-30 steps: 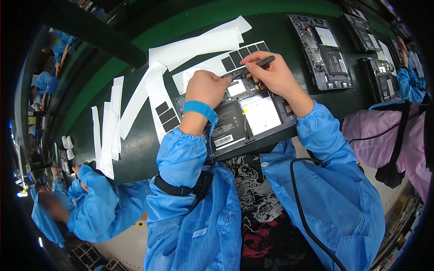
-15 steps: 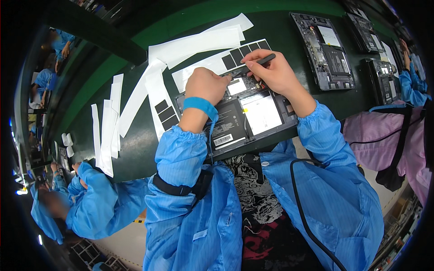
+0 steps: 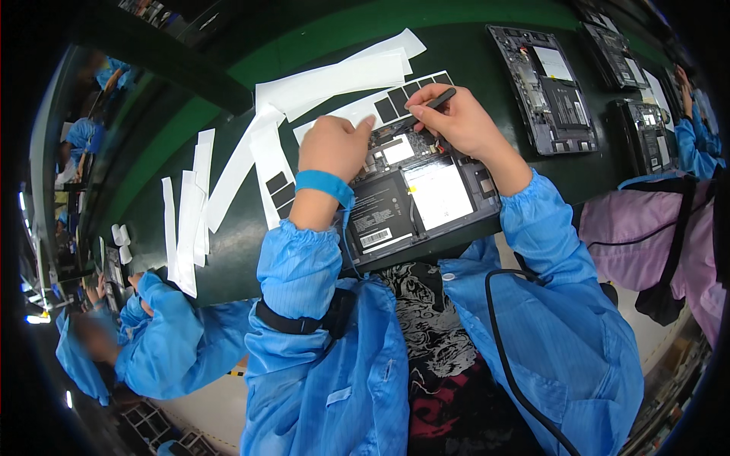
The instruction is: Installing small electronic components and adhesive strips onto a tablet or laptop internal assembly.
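An opened laptop base (image 3: 449, 231) lies in front of me with its black battery (image 3: 378, 209), white-covered panel (image 3: 441, 194) and circuit board showing. In my right hand (image 3: 465, 121), black tweezers (image 3: 441, 98) are pinched over the laptop's far edge; their tips are hard to make out. My left hand (image 3: 334, 144), wearing a blue wrist strap (image 3: 325, 185), is above the laptop's far left corner. Its thumb stands apart from the bent fingers, which are mostly hidden, and I see nothing held. Behind the laptop lies a white backing strip (image 3: 344, 112) with several black pads (image 3: 388, 110).
More white strips (image 3: 327, 80) spread over the dark green table (image 3: 228, 254) to the left and back. Another opened laptop base (image 3: 549, 95) lies at the right, with more beyond it. Co-workers in blue (image 3: 175, 342) and pink (image 3: 646, 243) sit on either side.
My left hand has drawn back leftward from the tweezers' tips, its thumb now apart. The right hand stays near the far edge, its tweezers shifted slightly.
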A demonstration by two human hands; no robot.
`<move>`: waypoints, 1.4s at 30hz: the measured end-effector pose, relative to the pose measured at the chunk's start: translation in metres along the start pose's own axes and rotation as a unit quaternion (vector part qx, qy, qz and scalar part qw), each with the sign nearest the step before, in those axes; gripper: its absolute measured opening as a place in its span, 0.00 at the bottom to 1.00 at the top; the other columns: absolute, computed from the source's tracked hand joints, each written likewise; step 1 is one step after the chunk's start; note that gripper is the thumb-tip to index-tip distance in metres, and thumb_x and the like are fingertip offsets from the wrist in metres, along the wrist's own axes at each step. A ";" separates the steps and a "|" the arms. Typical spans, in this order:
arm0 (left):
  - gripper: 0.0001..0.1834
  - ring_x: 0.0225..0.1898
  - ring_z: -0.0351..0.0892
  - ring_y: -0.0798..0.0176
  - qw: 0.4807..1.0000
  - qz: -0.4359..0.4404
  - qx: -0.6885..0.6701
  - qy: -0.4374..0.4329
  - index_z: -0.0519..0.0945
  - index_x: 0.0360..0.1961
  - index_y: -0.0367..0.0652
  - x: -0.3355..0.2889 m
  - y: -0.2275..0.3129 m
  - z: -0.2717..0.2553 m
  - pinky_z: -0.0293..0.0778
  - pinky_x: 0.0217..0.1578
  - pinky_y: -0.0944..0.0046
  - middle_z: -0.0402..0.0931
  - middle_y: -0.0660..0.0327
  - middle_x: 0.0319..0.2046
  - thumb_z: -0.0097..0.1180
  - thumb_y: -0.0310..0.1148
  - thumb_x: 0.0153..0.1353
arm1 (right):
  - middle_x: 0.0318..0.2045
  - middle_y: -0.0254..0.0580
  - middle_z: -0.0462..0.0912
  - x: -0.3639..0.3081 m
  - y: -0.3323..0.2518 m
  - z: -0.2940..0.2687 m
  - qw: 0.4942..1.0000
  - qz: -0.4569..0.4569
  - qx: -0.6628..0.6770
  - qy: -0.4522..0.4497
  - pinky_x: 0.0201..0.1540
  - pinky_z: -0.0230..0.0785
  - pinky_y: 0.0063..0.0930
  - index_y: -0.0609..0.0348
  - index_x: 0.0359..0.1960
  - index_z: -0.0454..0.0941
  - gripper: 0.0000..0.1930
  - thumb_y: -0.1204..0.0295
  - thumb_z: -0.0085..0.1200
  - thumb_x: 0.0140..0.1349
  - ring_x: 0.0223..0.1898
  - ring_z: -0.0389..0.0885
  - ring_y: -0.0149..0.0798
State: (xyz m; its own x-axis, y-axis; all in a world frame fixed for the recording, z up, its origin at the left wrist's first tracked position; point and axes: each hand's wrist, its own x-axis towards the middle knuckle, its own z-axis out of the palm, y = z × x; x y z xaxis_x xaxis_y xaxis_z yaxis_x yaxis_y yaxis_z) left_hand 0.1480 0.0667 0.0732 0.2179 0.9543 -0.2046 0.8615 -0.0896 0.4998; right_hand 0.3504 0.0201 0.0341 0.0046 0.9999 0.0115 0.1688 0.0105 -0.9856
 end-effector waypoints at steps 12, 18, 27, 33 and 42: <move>0.22 0.25 0.81 0.61 0.988 0.083 -0.114 -0.056 0.85 0.29 0.35 0.017 -0.022 0.017 0.75 0.29 0.65 0.81 0.54 0.23 0.72 0.45 0.45 | 0.18 0.38 0.79 0.001 0.002 -0.003 0.997 0.014 0.073 -0.007 0.20 0.64 0.18 0.63 0.31 0.77 0.09 0.69 0.57 0.61 0.20 0.76 0.26; 0.19 0.22 0.76 0.68 0.987 0.004 -0.105 -0.118 0.84 0.29 0.35 0.026 -0.016 0.006 0.72 0.27 0.68 0.80 0.58 0.22 0.72 0.42 0.48 | 0.15 0.35 0.74 -0.002 -0.004 -0.022 0.971 -0.027 0.217 0.100 0.22 0.65 0.17 0.63 0.28 0.76 0.08 0.72 0.52 0.64 0.18 0.74 0.25; 0.28 0.50 0.73 0.42 0.970 0.192 0.027 0.145 0.80 0.47 0.37 -0.042 -0.027 0.012 0.69 0.52 0.52 0.76 0.44 0.46 0.58 0.53 0.57 | 0.30 0.43 0.82 -0.011 0.004 -0.021 0.967 -0.089 0.161 0.176 0.34 0.70 0.17 0.64 0.45 0.76 0.15 0.64 0.47 0.70 0.27 0.77 0.26; 0.39 0.62 0.64 0.39 0.973 0.104 -0.195 0.072 0.57 0.64 0.27 -0.137 -0.084 0.007 0.61 0.62 0.54 0.62 0.35 0.59 0.59 0.42 0.61 | 0.61 0.52 0.70 -0.109 0.018 -0.007 0.981 -0.029 0.019 0.190 0.64 0.56 0.30 0.65 0.60 0.65 0.17 0.72 0.38 0.72 0.65 0.65 0.41; 0.41 0.63 0.64 0.50 0.937 0.079 -0.311 0.137 0.55 0.67 0.30 -0.163 -0.100 -0.053 0.62 0.61 0.57 0.63 0.42 0.61 0.60 0.38 0.60 | 0.63 0.52 0.68 -0.104 -0.039 0.047 0.978 -0.067 0.029 0.197 0.69 0.52 0.30 0.66 0.54 0.70 0.17 0.86 0.38 0.65 0.67 0.63 0.41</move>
State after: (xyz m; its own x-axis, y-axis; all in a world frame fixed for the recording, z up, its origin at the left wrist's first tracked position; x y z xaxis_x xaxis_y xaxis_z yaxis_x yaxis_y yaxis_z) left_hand 0.0021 -0.0649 0.1017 0.1213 0.9882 0.0935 0.3765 -0.1329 0.9168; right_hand 0.2973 -0.0840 0.0631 0.3667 0.9100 0.1932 0.1384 0.1520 -0.9786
